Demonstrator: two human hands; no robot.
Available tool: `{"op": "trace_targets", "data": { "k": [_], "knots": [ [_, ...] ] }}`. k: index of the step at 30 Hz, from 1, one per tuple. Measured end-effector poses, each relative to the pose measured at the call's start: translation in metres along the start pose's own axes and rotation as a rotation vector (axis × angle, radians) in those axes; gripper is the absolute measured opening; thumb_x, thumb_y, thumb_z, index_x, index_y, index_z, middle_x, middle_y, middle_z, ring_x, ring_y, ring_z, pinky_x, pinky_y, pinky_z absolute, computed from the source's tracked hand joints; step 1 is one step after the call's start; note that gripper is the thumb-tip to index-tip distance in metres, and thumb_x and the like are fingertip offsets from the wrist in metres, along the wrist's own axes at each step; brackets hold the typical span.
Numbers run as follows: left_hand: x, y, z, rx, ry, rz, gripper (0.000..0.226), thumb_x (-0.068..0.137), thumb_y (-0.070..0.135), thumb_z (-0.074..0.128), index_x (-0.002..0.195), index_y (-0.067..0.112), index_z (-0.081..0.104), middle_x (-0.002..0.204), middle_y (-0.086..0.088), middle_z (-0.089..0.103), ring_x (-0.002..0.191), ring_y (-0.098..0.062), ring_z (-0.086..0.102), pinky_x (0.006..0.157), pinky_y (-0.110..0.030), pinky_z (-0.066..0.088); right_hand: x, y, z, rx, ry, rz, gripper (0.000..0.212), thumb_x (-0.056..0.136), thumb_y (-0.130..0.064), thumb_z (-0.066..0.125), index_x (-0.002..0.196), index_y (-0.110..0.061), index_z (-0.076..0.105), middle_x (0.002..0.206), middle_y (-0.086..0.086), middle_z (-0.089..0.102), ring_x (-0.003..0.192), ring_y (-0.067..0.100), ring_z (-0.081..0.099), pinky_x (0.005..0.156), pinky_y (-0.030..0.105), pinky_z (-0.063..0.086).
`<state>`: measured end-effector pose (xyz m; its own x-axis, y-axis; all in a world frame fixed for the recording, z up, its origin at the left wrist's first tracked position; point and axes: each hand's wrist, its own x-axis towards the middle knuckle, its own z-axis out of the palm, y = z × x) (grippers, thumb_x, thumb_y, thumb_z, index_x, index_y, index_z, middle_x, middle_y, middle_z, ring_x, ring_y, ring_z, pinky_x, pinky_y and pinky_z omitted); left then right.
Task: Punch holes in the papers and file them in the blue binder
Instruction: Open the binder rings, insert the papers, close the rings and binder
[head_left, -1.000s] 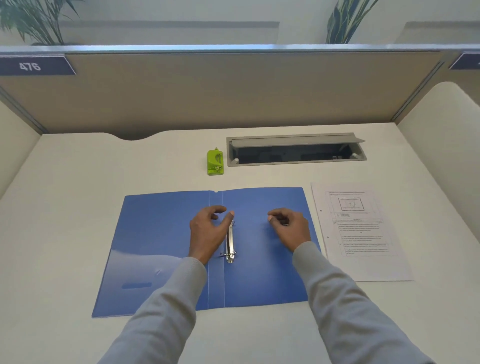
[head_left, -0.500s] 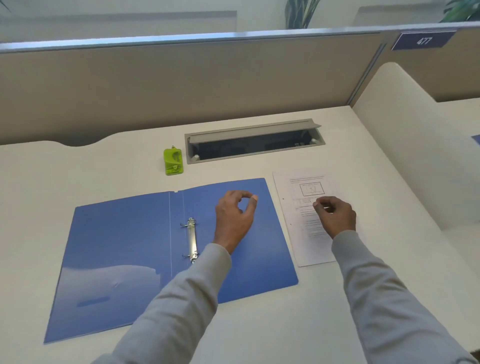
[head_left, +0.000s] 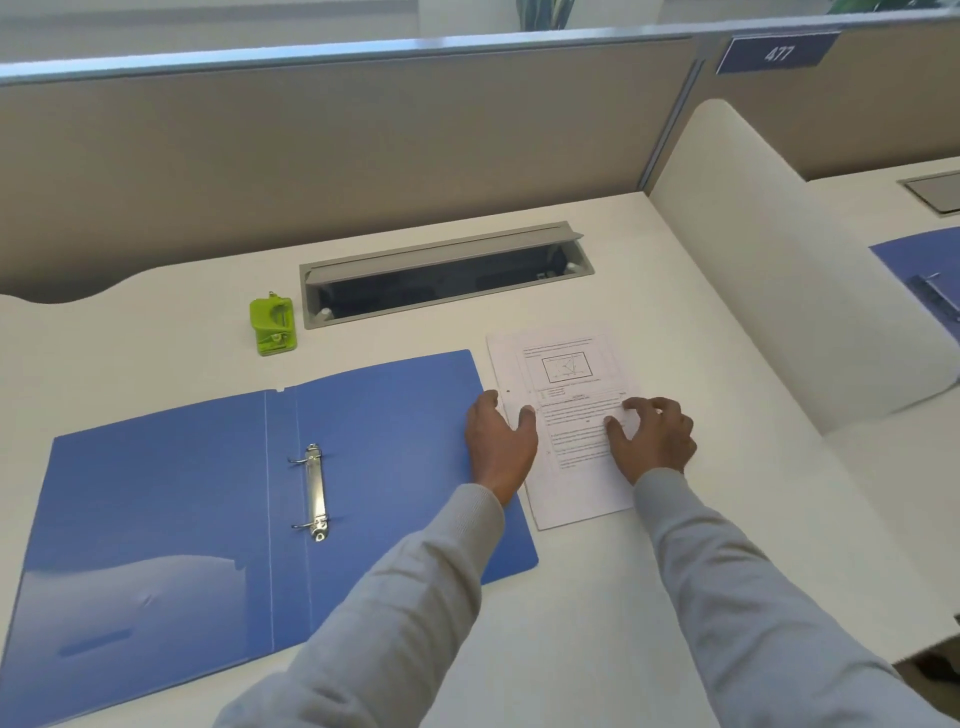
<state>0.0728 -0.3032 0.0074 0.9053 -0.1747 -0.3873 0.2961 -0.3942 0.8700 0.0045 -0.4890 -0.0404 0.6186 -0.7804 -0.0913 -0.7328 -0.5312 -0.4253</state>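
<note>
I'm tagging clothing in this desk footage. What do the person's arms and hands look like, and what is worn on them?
Both arms are covered by long, light grey sleeves in a soft, plain fabric. The left sleeve and right sleeve are each finely ribbed at the wrist. The left hand and right hand are bare, without gloves. No logos or markings show.

The left sleeve (head_left: 415, 597) and right sleeve (head_left: 737, 587) are long, light grey and softly knit (fine ribbing shows at the cuffs (head_left: 480, 501)), reaching the wrists; the left hand (head_left: 501, 447) and right hand (head_left: 654, 436) are bare.
</note>
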Motion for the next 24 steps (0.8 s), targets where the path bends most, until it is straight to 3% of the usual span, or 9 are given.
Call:
{"op": "trace_targets", "data": {
  "k": [6,8,10,12,24],
  "knots": [
    [0.004,0.0,0.01,-0.019,0.003,-0.113,0.065,0.094,0.032,0.062,0.149,0.01,0.037,0.145,-0.004,0.047,0.134,-0.023,0.047,0.111,-0.041,0.043,-0.001,0.013,0.018,-0.014,0.139,-0.091,0.035,0.089,-0.045,0.062,0.116,-0.024,0.067,0.131,0.008,0.054,0.125,0.036,0.044,0.102,0.05,0.037],
    [0.005,0.005,0.011,-0.074,0.007,-0.189,0.051,0.094,0.029,0.062,0.139,0.013,0.045,0.128,0.004,0.052,0.119,-0.019,0.052,0.094,-0.031,0.049,-0.004,0.019,0.025,-0.023,0.185,-0.125,0.041,0.088,-0.051,0.053,0.117,-0.024,0.066,0.131,0.007,0.055,0.125,0.036,0.045,0.101,0.052,0.038],
    [0.006,0.012,0.012,-0.16,0.01,-0.276,0.023,0.095,0.024,0.061,0.113,0.02,0.047,0.101,0.012,0.05,0.092,-0.013,0.052,0.067,-0.021,0.044,-0.008,0.023,0.032,-0.045,0.229,-0.154,0.046,0.089,-0.052,0.046,0.119,-0.022,0.065,0.133,0.009,0.056,0.125,0.036,0.046,0.101,0.052,0.039],
    [0.008,0.016,0.012,-0.221,0.019,-0.313,0.012,0.093,0.021,0.058,0.096,0.017,0.047,0.088,0.007,0.051,0.074,-0.01,0.05,0.054,-0.02,0.037,-0.011,0.025,0.037,-0.055,0.271,-0.167,0.046,0.091,-0.048,0.044,0.12,-0.019,0.065,0.133,0.012,0.057,0.124,0.037,0.048,0.1,0.052,0.04],
    [0.015,0.021,0.017,-0.265,0.043,-0.365,0.014,0.087,0.014,0.056,0.079,0.011,0.045,0.081,-0.005,0.048,0.071,-0.02,0.046,0.053,-0.024,0.037,-0.009,0.028,0.044,-0.066,0.323,-0.193,0.043,0.093,-0.044,0.046,0.12,-0.017,0.065,0.132,0.015,0.057,0.123,0.037,0.048,0.101,0.052,0.04]
  ]
}}
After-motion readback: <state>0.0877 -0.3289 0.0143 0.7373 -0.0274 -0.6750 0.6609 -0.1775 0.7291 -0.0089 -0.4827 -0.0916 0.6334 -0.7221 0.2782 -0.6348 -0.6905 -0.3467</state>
